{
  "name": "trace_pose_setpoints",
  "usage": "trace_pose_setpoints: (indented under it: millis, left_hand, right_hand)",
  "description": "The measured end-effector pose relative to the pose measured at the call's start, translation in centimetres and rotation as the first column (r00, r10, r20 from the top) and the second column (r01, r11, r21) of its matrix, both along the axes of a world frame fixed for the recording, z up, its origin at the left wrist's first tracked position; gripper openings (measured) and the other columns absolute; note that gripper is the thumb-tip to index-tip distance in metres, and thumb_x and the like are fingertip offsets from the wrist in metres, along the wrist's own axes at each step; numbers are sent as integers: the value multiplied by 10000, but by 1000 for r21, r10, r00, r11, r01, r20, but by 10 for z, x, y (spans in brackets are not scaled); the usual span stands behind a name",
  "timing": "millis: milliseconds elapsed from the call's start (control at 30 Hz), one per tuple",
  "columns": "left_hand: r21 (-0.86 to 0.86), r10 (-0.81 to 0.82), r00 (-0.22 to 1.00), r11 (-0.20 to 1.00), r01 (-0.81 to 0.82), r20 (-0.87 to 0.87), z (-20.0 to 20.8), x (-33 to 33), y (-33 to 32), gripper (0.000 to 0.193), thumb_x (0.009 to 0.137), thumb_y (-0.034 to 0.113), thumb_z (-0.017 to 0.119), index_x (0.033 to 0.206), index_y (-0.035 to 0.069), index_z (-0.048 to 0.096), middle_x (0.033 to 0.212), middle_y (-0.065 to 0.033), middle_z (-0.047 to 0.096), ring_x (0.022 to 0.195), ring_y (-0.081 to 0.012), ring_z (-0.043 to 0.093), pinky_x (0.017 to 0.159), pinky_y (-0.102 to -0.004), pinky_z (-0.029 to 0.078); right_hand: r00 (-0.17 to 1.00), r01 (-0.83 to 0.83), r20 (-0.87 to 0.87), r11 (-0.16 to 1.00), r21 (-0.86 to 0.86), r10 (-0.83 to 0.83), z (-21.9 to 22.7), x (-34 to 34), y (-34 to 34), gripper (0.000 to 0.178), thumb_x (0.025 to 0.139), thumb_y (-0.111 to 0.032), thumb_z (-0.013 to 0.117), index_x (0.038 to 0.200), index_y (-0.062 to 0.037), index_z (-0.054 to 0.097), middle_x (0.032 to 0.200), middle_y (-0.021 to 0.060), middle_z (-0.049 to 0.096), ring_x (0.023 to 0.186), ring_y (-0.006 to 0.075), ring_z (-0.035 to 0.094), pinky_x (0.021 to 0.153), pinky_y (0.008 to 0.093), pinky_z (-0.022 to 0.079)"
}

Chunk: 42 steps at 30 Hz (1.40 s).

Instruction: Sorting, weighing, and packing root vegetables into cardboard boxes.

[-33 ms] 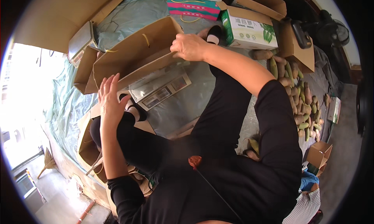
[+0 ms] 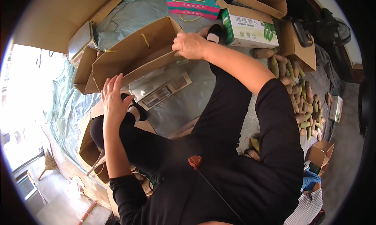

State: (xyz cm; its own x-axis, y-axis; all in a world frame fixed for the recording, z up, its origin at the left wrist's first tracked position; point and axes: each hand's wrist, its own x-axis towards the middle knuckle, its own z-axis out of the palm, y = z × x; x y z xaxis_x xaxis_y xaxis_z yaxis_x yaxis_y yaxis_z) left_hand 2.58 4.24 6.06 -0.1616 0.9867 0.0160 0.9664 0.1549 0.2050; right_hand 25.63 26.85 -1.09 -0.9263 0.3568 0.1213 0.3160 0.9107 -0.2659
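Note:
An open cardboard box (image 2: 133,49) with yellow cord handles lies on the plastic-covered floor in front of me, its open side facing up. My right hand (image 2: 190,45) is closed on the right end of its near wall, fingers bent over the edge. At the near wall's left end, my left hand (image 2: 114,101) is raised with fingers stretched and the thumb apart. Its fingertips are at the cardboard edge; whether they touch it I cannot tell. Beneath the near wall, a flat panel with printed pictures (image 2: 162,92) shows between my feet.
On the right lies a heap of long green and pinkish root vegetables (image 2: 299,96). Behind it are a white and green carton (image 2: 250,29) and a black fan (image 2: 333,27). A pink and teal box (image 2: 194,8) stands at the back. Another open box (image 2: 88,137) is beside my left knee.
My left hand has shifted slightly to the right, still with its fingers spread. My right hand keeps its hold on the box, which has hardly moved.

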Motion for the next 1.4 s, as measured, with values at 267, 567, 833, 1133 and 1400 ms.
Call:
trace_pose_setpoints:
  millis: [267, 567, 833, 1133, 1400]
  left_hand:
    - [56, 155, 987, 987, -152, -37, -53, -14, 19, 672, 660, 104, 740, 1266, 166, 456, 1111, -118, 562, 1039, -311, 526, 900, -459, 390]
    - [-82, -97, 993, 992, 91, -69, -81, -44, 37, 282, 727, 175, 670, 954, 10, 648, 891, -159, 610, 852, -344, 554, 770, -417, 435]
    - [-117, -65, 997, 991, 70, 50, -89, -37, 28, 244, 732, 129, 639, 915, -31, 613, 851, -185, 584, 815, -358, 551, 714, -418, 427]
    - [-16, 57, 997, 998, -58, -53, -84, -21, 16, 352, 719, 140, 669, 1053, 44, 612, 990, -97, 611, 913, -274, 578, 807, -376, 445]
    - [-154, 186, 970, 966, -210, -154, -104, -27, 20, 369, 750, 258, 653, 1080, 96, 610, 993, -84, 637, 928, -255, 578, 835, -378, 411]
  right_hand:
    - [954, 228, -179, 969, -92, -241, 26, 60, -9, 253, 767, -204, 622, 997, -99, 634, 988, 54, 616, 991, 248, 528, 878, 352, 433]
    - [600, 782, 119, 549, -295, -791, -47, 274, -89, 243, 786, -193, 611, 1005, -88, 626, 900, 121, 641, 849, 293, 608, 738, 374, 479]
    - [318, 947, 679, 192, -257, -661, -197, 370, -292, 231, 751, -229, 625, 958, -131, 657, 929, 147, 651, 907, 324, 613, 804, 410, 485]
    - [380, 892, 730, 15, -452, -568, -246, 316, -358, 270, 725, -276, 650, 939, -112, 669, 916, 110, 669, 886, 284, 630, 790, 358, 497]
    - [71, 932, 660, -186, -311, -748, -246, 383, -310, 269, 742, -248, 651, 958, -87, 658, 910, 127, 669, 884, 282, 634, 803, 361, 495]
